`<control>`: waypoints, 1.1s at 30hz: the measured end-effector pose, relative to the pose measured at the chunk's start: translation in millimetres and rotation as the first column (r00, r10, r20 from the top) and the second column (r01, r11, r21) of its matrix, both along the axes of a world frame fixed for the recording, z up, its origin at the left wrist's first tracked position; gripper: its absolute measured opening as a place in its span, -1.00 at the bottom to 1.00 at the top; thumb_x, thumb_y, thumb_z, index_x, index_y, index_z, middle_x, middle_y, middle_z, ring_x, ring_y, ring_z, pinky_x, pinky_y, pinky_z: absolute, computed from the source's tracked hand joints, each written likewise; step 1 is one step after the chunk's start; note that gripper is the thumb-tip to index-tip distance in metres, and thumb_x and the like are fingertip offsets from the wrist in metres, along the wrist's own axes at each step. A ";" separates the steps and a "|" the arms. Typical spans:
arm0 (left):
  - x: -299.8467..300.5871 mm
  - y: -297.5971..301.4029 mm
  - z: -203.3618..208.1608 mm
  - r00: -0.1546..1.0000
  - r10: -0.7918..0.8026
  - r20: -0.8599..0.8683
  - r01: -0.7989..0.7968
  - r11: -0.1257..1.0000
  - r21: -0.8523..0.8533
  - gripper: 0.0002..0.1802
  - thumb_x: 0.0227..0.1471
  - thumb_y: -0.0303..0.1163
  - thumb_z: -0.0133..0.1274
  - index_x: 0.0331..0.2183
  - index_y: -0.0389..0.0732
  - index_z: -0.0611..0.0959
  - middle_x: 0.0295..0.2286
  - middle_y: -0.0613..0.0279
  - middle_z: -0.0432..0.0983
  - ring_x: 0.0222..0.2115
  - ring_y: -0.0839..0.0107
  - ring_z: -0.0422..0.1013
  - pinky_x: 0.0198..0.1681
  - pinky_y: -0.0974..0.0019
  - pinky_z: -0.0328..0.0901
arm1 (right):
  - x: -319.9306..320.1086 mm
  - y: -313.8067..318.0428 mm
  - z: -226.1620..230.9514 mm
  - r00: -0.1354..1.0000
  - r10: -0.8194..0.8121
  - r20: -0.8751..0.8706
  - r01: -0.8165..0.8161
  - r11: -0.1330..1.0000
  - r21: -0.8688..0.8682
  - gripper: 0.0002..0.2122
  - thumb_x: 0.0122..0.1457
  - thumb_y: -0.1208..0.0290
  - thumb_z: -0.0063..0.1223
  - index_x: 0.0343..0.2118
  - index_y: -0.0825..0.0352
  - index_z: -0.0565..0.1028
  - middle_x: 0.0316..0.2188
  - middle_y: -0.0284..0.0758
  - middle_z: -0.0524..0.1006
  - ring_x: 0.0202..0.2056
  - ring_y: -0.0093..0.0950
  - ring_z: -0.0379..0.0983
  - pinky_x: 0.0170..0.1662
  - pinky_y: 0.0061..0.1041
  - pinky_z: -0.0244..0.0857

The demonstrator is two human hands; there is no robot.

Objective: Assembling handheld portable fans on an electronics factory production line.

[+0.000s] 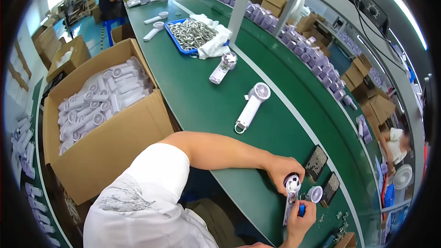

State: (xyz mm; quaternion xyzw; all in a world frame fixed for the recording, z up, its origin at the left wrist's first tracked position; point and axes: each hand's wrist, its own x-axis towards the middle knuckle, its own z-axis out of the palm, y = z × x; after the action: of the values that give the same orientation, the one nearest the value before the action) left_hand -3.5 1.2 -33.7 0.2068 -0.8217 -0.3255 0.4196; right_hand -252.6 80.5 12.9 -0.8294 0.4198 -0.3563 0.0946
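Note:
On the green bench at the lower right lies a handheld fan (292,188) with its housing opened, showing the white blades. My left hand (284,172) is closed around its head end. Over its handle, my right hand (301,222) grips a small tool with a blue handle (302,210); its tip is too small to make out. Right beside them is another handheld fan (315,194), its round grille facing up. Two dark blocks, the farther block (317,163) and the nearer block (330,189), lie just beyond, their tops covered in small bits.
A cardboard box (110,154) full of white fan parts stands left of the bench. Farther up lie a whole fan (250,110), an opened fan (223,67) and a blue tray (187,52) of metal pieces. Small metal parts (341,225) are scattered lower right. Other people work farther off.

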 end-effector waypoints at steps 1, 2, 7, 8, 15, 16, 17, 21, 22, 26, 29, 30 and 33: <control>1.0 1.1 1.7 1.000 0.005 0.002 -0.005 1.000 0.003 -0.40 -0.37 -0.22 0.49 -0.23 -0.25 0.64 -0.26 0.07 0.61 -0.20 0.10 0.54 -0.11 0.15 0.45 | 0.4 -0.8 -0.6 1.000 -0.010 -0.008 0.010 1.000 0.002 -0.91 0.12 0.60 0.23 -0.39 0.42 0.50 -0.45 -0.16 0.46 -0.41 -0.17 0.44 -0.32 -0.27 0.31; 2.9 2.6 2.8 1.000 0.006 -0.006 -0.006 1.000 0.025 -0.39 -0.37 -0.22 0.49 -0.22 -0.25 0.64 -0.25 0.07 0.61 -0.20 0.10 0.54 -0.11 0.15 0.45 | 0.9 -1.1 -0.8 1.000 -0.023 -0.018 0.023 1.000 0.006 -0.91 0.14 0.60 0.21 -0.40 0.43 0.49 -0.44 -0.15 0.46 -0.41 -0.18 0.44 -0.30 -0.27 0.31; -0.3 3.1 1.4 1.000 0.008 -0.008 -0.007 0.999 0.032 -0.39 -0.37 -0.21 0.50 -0.22 -0.24 0.64 -0.25 0.08 0.62 -0.19 0.11 0.55 -0.11 0.15 0.45 | -1.4 1.2 -5.1 0.997 -0.053 -0.051 0.052 0.998 -0.022 -0.91 0.17 0.59 0.19 -0.36 0.43 0.48 -0.42 -0.15 0.45 -0.39 -0.16 0.43 -0.28 -0.27 0.32; -4.3 2.1 0.9 1.000 -0.003 -0.013 0.003 0.999 0.034 -0.39 -0.36 -0.20 0.51 -0.22 -0.23 0.64 -0.25 0.09 0.62 -0.19 0.11 0.55 -0.10 0.15 0.45 | -2.0 3.3 -4.8 0.997 -0.061 -0.049 0.060 0.998 -0.036 -0.91 0.18 0.57 0.17 -0.34 0.43 0.48 -0.43 -0.15 0.45 -0.40 -0.14 0.43 -0.31 -0.24 0.31; 13.5 1.0 6.0 1.000 0.012 0.001 -0.012 1.000 -0.020 -0.37 -0.30 -0.20 0.54 -0.13 -0.17 0.68 -0.19 0.12 0.64 -0.16 0.18 0.57 -0.05 0.18 0.47 | 12.9 -4.1 -10.4 0.988 -0.114 0.101 0.112 0.993 0.028 -0.90 0.24 0.48 0.19 -0.26 0.37 0.53 -0.42 -0.10 0.58 -0.43 -0.17 0.56 -0.35 -0.25 0.40; 20.0 4.1 5.6 0.998 0.058 0.012 -0.058 0.998 -0.011 -0.37 -0.30 -0.25 0.54 -0.12 -0.19 0.68 -0.18 0.13 0.64 -0.14 0.20 0.58 -0.04 0.20 0.48 | 18.0 -7.6 -7.7 0.994 -0.088 0.066 0.090 0.996 -0.019 -0.90 0.23 0.48 0.21 -0.27 0.36 0.54 -0.43 -0.11 0.58 -0.42 -0.15 0.56 -0.34 -0.25 0.41; 21.5 4.4 10.6 0.999 0.046 0.009 -0.046 0.999 0.015 -0.38 -0.29 -0.27 0.53 -0.12 -0.21 0.68 -0.18 0.13 0.64 -0.14 0.22 0.58 -0.03 0.21 0.48 | 16.2 -10.8 -5.4 0.992 -0.075 0.103 0.079 0.996 -0.036 -0.90 0.21 0.50 0.23 -0.29 0.37 0.53 -0.44 -0.13 0.57 -0.46 -0.18 0.53 -0.37 -0.29 0.39; 14.2 -1.2 18.8 0.998 -0.014 0.054 0.011 0.999 0.047 -0.34 -0.30 -0.38 0.53 -0.09 -0.28 0.65 -0.10 0.06 0.62 -0.09 0.25 0.58 0.02 0.24 0.47 | -12.1 -18.2 -11.3 0.945 -0.217 0.245 0.223 0.975 0.005 -0.90 0.20 0.49 0.26 -0.33 0.35 0.54 -0.52 -0.28 0.54 -0.65 -0.47 0.40 -0.54 -0.47 0.28; 13.2 -2.2 18.0 0.998 -0.029 0.055 0.026 0.998 0.052 -0.34 -0.31 -0.38 0.53 -0.09 -0.28 0.64 -0.10 0.06 0.61 -0.09 0.24 0.58 0.03 0.24 0.47 | -16.7 -19.8 -8.3 0.941 -0.263 0.213 0.271 0.962 -0.009 -0.90 0.20 0.49 0.27 -0.34 0.35 0.55 -0.51 -0.27 0.55 -0.62 -0.44 0.43 -0.52 -0.46 0.30; 9.3 -0.3 16.4 0.997 -0.052 0.064 0.047 0.996 0.069 -0.33 -0.31 -0.39 0.52 -0.08 -0.27 0.62 -0.08 0.05 0.61 -0.07 0.24 0.57 0.05 0.23 0.46 | -42.1 -24.2 -4.6 0.898 -0.405 0.171 0.402 0.914 0.056 -0.90 0.19 0.46 0.26 -0.33 0.36 0.58 -0.42 -0.20 0.61 -0.41 -0.25 0.56 -0.31 -0.35 0.43; 9.6 1.5 16.6 0.996 -0.050 0.069 0.045 0.996 0.073 -0.33 -0.31 -0.39 0.52 -0.09 -0.27 0.62 -0.08 0.05 0.61 -0.07 0.23 0.58 0.06 0.22 0.46 | -61.0 -29.8 0.8 0.846 -0.502 0.177 0.487 0.864 0.124 -0.86 0.21 0.41 0.26 -0.28 0.38 0.62 -0.37 -0.16 0.64 -0.35 -0.24 0.59 -0.21 -0.34 0.44; 9.7 2.0 16.7 0.996 -0.048 0.071 0.043 0.996 0.072 -0.33 -0.31 -0.39 0.52 -0.09 -0.27 0.62 -0.08 0.04 0.61 -0.06 0.23 0.58 0.06 0.22 0.46 | -66.7 -30.4 1.6 0.830 -0.533 0.165 0.508 0.844 0.174 -0.82 0.21 0.37 0.27 -0.24 0.38 0.63 -0.36 -0.15 0.65 -0.33 -0.24 0.60 -0.20 -0.35 0.44; 10.7 2.1 15.0 0.997 -0.047 0.056 0.043 0.996 0.072 -0.34 -0.31 -0.39 0.52 -0.09 -0.28 0.62 -0.08 0.04 0.61 -0.07 0.23 0.58 0.06 0.22 0.46 | -75.8 -37.0 7.0 0.823 -0.567 0.013 0.545 0.797 0.262 -0.79 0.20 0.34 0.29 -0.23 0.39 0.64 -0.35 -0.13 0.65 -0.33 -0.19 0.60 -0.19 -0.32 0.45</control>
State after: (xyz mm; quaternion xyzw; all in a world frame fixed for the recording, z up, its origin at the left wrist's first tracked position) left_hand 7.2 3.3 -18.7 0.2122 -0.8260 -0.3577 0.3806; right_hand -328.4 43.5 19.9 -0.6340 0.6809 -0.3506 0.1071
